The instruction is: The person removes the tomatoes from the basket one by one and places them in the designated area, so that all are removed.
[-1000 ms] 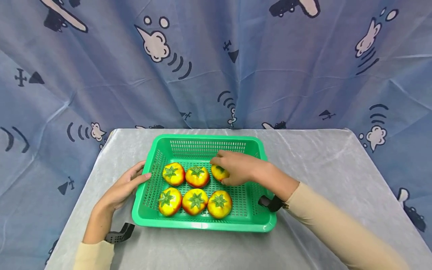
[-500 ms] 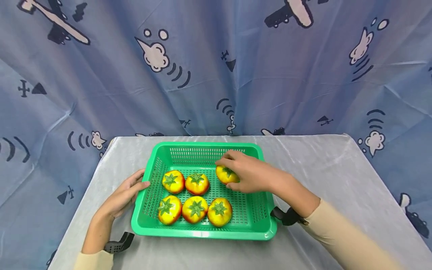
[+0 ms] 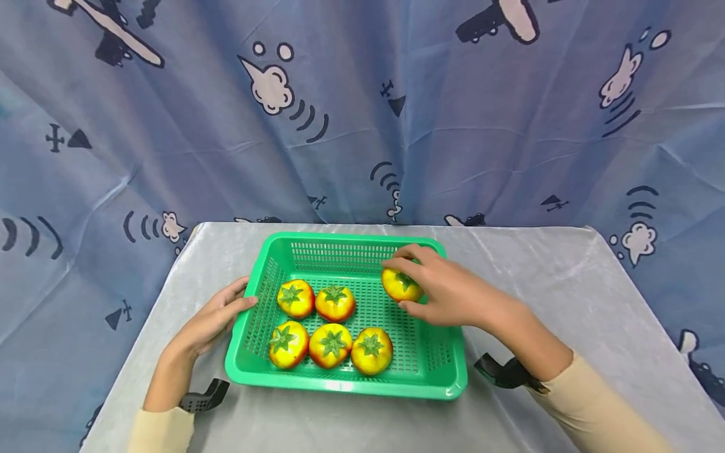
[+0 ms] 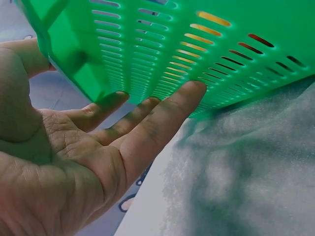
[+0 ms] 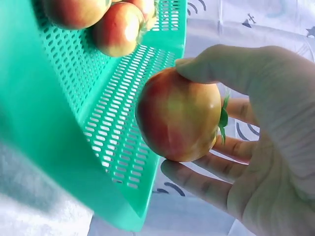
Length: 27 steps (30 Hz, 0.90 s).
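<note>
A green plastic basket (image 3: 345, 391) with slotted walls sits on the table. Inside it lie several yellow-red tomatoes (image 3: 330, 345) with green leafy tops, in two rows toward the left. My right hand (image 3: 447, 289) holds another tomato (image 3: 401, 284) at the basket's right side, thumb on one side and fingers on the other. In the right wrist view this tomato (image 5: 179, 115) appears raised near the rim, its leafy top toward the palm. My left hand (image 3: 212, 318) grips the basket's left rim, thumb over the edge; in the left wrist view its fingers (image 4: 162, 125) touch the outer wall.
A pale grey cloth covers the table (image 3: 538, 277). Behind it hangs a blue curtain (image 3: 351, 113) with airplane and cloud prints. Black wrist mounts (image 3: 501, 371) sit on both forearms, the right one just outside the basket's right wall.
My right hand has lifted the back-row right tomato and carried it rightward toward the basket's right wall. The left hand stays on the left rim. The head view has shifted slightly.
</note>
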Available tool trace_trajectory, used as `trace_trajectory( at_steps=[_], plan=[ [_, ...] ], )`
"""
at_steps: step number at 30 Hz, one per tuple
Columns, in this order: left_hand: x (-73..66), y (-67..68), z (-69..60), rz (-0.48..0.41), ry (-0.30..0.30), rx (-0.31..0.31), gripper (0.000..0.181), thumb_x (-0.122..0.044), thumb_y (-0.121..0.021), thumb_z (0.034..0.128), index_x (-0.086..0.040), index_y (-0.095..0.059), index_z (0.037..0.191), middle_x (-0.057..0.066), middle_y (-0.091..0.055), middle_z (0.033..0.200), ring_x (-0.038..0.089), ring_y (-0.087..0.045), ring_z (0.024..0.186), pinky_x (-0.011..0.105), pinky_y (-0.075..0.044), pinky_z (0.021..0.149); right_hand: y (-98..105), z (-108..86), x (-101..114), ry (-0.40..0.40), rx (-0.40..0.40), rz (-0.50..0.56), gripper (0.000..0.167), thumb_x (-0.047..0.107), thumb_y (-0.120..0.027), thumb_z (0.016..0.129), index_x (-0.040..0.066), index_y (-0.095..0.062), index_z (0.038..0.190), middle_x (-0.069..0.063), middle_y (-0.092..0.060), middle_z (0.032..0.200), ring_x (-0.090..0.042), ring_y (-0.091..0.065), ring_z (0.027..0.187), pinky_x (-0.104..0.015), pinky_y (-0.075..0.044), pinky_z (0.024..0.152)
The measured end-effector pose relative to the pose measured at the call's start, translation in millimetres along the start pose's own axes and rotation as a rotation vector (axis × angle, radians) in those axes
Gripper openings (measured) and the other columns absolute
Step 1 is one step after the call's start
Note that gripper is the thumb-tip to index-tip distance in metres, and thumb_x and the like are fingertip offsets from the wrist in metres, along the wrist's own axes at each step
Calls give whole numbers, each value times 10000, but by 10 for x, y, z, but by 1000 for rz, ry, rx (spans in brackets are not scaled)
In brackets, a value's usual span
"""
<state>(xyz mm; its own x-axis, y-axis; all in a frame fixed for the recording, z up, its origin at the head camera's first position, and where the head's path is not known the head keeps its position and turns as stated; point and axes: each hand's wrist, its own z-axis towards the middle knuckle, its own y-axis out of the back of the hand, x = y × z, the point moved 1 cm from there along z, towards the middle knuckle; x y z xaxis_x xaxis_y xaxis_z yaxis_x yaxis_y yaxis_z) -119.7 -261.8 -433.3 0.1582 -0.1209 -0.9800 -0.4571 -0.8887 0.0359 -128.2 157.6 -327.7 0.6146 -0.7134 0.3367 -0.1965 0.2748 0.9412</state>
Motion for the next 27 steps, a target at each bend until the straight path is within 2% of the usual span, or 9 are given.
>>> trace_trajectory(
  at_steps=[7, 16, 18, 22, 24, 27],
  plan=[
    [-29, 18, -38, 16, 2, -16, 691, -178, -479, 1107, 56, -132, 1657, 412, -336, 1586, 118, -723, 1143, 327, -649, 940, 18, -110, -70, -50, -20, 21, 669, 226, -824, 914, 157, -559, 1524, -122, -520, 1519, -304, -611, 1271, -460, -608, 982],
    [-41, 9, -37, -5, 18, -8, 698, -184, -484, 1108, 47, -125, 1661, 386, -329, 1603, 101, -703, 1180, 301, -630, 976, 38, -313, -176, -79, -83, -17, 683, 212, -827, 909, 150, -550, 1531, -146, -522, 1517, -344, -595, 1286, -522, -608, 981],
    [-46, 15, -41, -5, 16, -10, 688, -183, -485, 1110, 49, -137, 1656, 341, -384, 1580, 106, -703, 1182, 304, -630, 977, 55, -354, -199, -85, -96, -17, 671, 221, -821, 919, 147, -550, 1528, -134, -524, 1516, -329, -607, 1257, -509, -613, 959],
    [-44, 22, -36, -14, 9, -7, 677, -180, -489, 1111, 56, -152, 1648, 171, -515, 1495, 128, -714, 1172, 323, -639, 967, 99, -434, -237, -103, -122, -7, 658, 235, -811, 933, 125, -548, 1526, -130, -520, 1521, -319, -609, 1240, -506, -616, 950],
    [-36, 19, -25, -24, 5, 3, 677, -179, -490, 1112, 58, -150, 1648, 107, -542, 1471, 138, -716, 1174, 330, -641, 967, 115, -483, -256, -109, -139, -5, 657, 233, -810, 934, 119, -549, 1526, -137, -520, 1524, -326, -601, 1259, -520, -614, 964],
    [-13, 6, -11, -37, 2, 21, 682, -172, -487, 1113, 60, -137, 1650, 77, -549, 1468, 139, -715, 1184, 329, -639, 972, 123, -565, -289, -117, -164, -14, 660, 222, -814, 931, 116, -549, 1526, -148, -518, 1522, -340, -581, 1280, -536, -609, 970]
  ],
)
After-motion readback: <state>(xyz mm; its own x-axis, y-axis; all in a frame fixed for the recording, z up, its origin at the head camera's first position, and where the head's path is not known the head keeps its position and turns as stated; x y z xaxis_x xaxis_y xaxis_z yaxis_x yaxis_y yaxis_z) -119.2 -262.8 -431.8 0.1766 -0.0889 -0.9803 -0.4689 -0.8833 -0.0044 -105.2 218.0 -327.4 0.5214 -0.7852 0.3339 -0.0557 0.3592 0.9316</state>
